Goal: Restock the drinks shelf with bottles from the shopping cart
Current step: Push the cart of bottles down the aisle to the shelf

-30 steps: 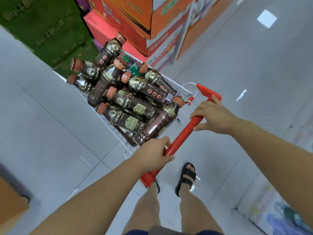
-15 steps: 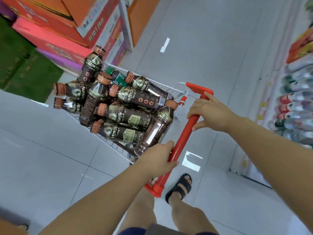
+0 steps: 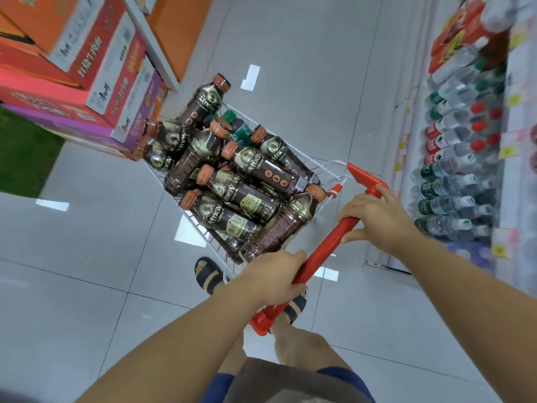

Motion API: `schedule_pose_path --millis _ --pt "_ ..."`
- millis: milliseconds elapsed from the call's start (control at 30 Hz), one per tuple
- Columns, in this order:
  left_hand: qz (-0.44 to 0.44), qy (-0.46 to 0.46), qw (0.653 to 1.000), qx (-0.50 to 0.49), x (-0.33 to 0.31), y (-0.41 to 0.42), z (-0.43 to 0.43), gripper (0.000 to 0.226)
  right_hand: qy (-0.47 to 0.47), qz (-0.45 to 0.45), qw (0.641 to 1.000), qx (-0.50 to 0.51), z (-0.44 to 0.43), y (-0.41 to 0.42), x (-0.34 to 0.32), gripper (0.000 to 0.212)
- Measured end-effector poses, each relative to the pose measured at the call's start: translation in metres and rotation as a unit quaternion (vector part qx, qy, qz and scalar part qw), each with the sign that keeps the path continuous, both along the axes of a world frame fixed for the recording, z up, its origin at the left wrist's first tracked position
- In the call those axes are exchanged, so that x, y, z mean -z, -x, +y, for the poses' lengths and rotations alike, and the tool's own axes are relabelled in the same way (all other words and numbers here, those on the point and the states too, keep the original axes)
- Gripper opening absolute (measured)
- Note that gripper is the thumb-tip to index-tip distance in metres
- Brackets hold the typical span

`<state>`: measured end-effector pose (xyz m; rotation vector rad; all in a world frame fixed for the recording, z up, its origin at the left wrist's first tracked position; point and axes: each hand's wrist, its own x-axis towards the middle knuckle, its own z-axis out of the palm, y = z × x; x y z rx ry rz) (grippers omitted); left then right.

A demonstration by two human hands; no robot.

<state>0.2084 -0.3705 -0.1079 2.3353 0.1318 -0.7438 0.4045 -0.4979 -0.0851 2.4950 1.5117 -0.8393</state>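
Note:
A white wire shopping cart stands in front of me, heaped with several dark brown coffee bottles with copper caps, plus one green-capped bottle. Its red handle bar runs diagonally across the lower middle. My left hand grips the bar near its lower end. My right hand grips it near the upper end. The drinks shelf runs along the right, lined with clear water bottles with green and red caps.
Stacked red, orange and purple cartons rise on the left, close to the cart's front. Grey tiled floor stretches ahead between cartons and shelf. My sandalled feet are just behind the cart.
The cart has rolled and turned toward the right. The drinks shelf has come much further into view on the right, and the cartons have slid left. Both hands keep their grip on the bar.

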Motion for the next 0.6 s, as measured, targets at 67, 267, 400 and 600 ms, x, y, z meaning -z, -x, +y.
schedule_pose_path --millis 67,267,400,600 --pt "-0.004 -0.02 0.999 0.027 -0.003 -0.004 -0.007 0.027 -0.013 0.0 0.999 0.037 -0.022 0.005 -0.001 0.041" --pt "-0.017 -0.047 0.997 0.066 -0.009 -0.003 -0.001 0.026 -0.054 -0.033 0.99 0.123 -0.062 0.033 0.006 0.038" --pt "-0.055 -0.081 0.992 0.078 -0.008 0.0 0.021 0.026 -0.081 -0.045 0.981 0.173 -0.069 0.051 0.019 0.038" --pt "-0.203 -0.189 0.96 0.029 0.001 -0.021 0.052 0.033 -0.14 -0.006 0.964 0.228 -0.054 0.028 0.031 0.036"
